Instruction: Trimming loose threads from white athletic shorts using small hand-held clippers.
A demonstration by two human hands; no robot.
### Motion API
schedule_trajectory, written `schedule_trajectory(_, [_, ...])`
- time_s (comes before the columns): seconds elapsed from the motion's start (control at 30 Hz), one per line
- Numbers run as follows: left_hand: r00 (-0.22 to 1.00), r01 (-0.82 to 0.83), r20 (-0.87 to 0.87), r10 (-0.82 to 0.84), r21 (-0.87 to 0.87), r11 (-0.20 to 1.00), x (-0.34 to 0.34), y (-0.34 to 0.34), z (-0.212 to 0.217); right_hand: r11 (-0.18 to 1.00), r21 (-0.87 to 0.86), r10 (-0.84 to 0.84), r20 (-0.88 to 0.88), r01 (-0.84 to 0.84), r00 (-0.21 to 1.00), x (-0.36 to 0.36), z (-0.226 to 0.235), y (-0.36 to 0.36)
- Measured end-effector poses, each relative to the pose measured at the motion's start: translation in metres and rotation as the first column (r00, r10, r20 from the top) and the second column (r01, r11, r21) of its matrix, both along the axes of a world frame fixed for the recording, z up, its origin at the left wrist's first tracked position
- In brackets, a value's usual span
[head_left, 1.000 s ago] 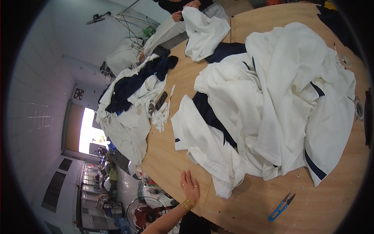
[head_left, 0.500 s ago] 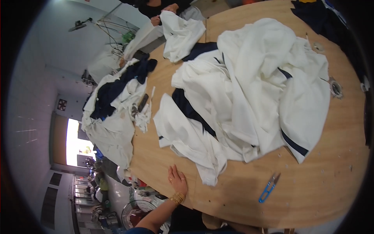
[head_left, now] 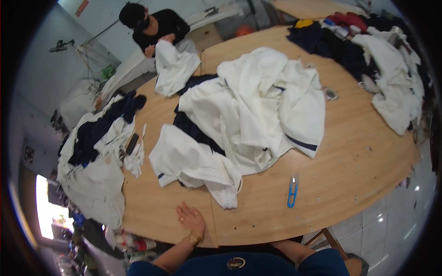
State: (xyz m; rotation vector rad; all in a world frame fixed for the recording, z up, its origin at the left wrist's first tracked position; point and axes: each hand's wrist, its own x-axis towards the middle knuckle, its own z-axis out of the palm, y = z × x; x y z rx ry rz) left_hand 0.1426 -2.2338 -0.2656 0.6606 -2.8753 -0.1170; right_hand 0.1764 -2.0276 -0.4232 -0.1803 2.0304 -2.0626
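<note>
**Left hand flat on the worktop near a heap of white garments**

The left hand (head_left: pixel 190 220) is laid flat on the wooden worktop (head_left: pixel 359 152) at the lower middle of the frame, fingers spread and released, with nothing grasped. A gold bracelet (head_left: pixel 194 238) is worn at its wrist. The right hand is not seen in the frame, so its state cannot be told.

Just above the hand, a heap of white garments (head_left: pixel 248 119) with dark navy trim is spread over the centre of the worktop; its nearest folded corner is found close to the fingertips but apart from them. A pair of blue thread snips (head_left: pixel 292 192) is placed on bare wood to the lower right of the heap, well apart from the hand.

At the left of the frame, a second pile of white and navy cloth (head_left: pixel 99 152) is draped over the worktop's edge, and a small dark object, too small to be identified, is seen on it. At the upper right, dark and white clothes (head_left: pixel 382 69) are piled along the far rim.

At the upper left, another person in a black top (head_left: pixel 159 25) is seated at the far side, and a white cloth (head_left: pixel 172 69) is held in that person's hands.
</note>
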Motion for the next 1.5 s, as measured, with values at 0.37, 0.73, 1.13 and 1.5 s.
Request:
schedule_trajectory(0.37, [0.876, 0.48, -0.312, -0.369, 0.479, 0.735, 0.011, -0.077, 0.021, 0.961, 0.272, -0.033, -0.072, 0.051, 0.997, 0.002, 0.008, -0.008])
schedule_trajectory(0.73, [0.95, 0.307, 0.025, -0.31, 0.091, 0.947, 0.017, -0.192, 0.027, 0.952, 0.268, 0.208, -0.21, -0.148, 0.955, -0.09, 0.017, -0.039])
schedule_trajectory(1.13, [0.951, 0.302, 0.029, -0.307, 0.107, 0.947, 0.026, -0.19, 0.025, 0.948, 0.248, 0.256, -0.215, -0.201, 0.942, -0.092, 0.014, -0.086])
schedule_trajectory(1.5, [0.916, 0.398, -0.151, -0.371, 0.236, 0.886, 0.024, -0.205, 0.035, 0.814, 0.441, 0.392, 0.064, -0.379, 0.918, 0.055, 0.028, -0.117])
